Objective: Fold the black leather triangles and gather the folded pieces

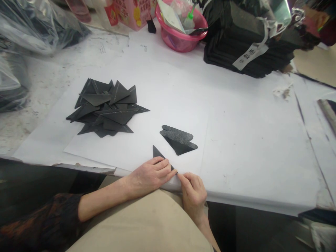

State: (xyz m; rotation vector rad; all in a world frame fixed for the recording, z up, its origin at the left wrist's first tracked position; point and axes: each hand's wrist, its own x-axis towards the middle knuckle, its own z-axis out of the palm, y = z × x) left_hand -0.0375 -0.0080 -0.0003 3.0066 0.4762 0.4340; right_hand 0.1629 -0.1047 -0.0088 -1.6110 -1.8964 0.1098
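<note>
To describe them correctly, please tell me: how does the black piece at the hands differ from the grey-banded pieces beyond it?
The held piece lies under the left hand, with the right hand at its lower end; the grey-banded pieces lie untouched.
The visible part of the held piece looks plain black; the grey-banded pieces show speckled grey bands above a black triangle.
Both are dark and on the white work surface.

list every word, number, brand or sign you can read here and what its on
No text reads clearly.
White tag on the black stack: handwriting, too blurred.
Pink box: printed characters, too blurred.
Red label on a bottle: too blurred.
Paper-covered worktop: faint marks, too small.
</note>
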